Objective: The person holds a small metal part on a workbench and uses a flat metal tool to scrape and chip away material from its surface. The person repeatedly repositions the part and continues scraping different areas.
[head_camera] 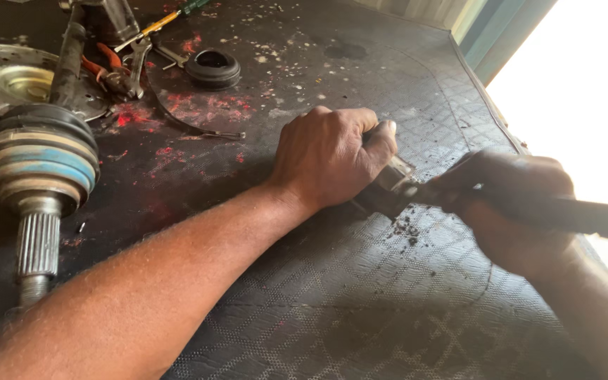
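Observation:
My left hand is closed over a greasy metal joint part that rests on the dark mat in the middle of the view. My right hand grips a long dark bar that runs from the right edge toward that part; its tip meets the part between my hands. Small dark crumbs of grease lie just below the contact point. Most of the joint part is hidden under my left palm.
A drive shaft with a striped metal joint and splined end lies at the left. Behind it sit a metal disc, pliers and a screwdriver, and a black rubber ring. The mat's edge runs along the bright right side.

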`<state>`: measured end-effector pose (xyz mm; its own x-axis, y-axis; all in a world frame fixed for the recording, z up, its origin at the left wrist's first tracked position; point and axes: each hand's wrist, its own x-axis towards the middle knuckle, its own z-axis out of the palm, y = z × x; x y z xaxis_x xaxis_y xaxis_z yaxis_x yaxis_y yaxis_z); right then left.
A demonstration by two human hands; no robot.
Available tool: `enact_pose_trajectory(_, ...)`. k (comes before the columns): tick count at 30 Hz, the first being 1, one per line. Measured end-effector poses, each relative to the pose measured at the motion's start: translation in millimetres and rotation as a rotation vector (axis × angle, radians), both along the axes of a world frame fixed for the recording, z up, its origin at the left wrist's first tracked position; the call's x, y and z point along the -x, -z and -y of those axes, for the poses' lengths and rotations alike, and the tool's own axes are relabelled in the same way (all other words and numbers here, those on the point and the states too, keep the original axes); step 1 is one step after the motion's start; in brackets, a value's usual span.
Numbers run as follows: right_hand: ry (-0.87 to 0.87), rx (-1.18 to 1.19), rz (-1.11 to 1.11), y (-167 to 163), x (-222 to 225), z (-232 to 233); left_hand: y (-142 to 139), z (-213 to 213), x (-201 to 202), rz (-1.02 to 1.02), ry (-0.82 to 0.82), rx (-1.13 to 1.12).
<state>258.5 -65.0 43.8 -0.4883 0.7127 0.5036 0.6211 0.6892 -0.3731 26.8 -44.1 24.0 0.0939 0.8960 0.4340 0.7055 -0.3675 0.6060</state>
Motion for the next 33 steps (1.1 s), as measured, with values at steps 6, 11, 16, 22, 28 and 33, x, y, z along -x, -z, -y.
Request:
enact_pose_trajectory(6, 0.005, 0.041, 0.133, 3.0, -1.0, -0.7, 3.0, -0.5, 1.4, 0.035, 0.021, -0.2)
enact_pose_trajectory(11, 0.102, 0.052, 0.162, 0.3, 1.6, 0.4, 5.3, -1.7, 2.1, 0.028, 0.017, -0.154)
enact_pose_trajectory(16, 0.173, 0.116, 0.273, -4.0, 6.3, 3.3, 5.8, -3.0, 0.0, 0.051, 0.012, -0.181)
enact_pose_trajectory(22, 0.176, 0.104, 0.244, -5.0, 6.5, 0.0, 7.1, -5.0, -0.2, 0.043, 0.004, -0.213)
enact_pose_trajectory(28, -0.039, -0.068, 0.039, -5.9, 1.0, -4.8, 5.7, -4.3, 0.1, 0.017, -0.004, -0.163)
enact_pose_trajectory(33, 0.025, -0.019, 0.145, -3.2, 2.1, -3.7, 3.7, -4.8, 0.5, 0.023, 0.013, -0.091)
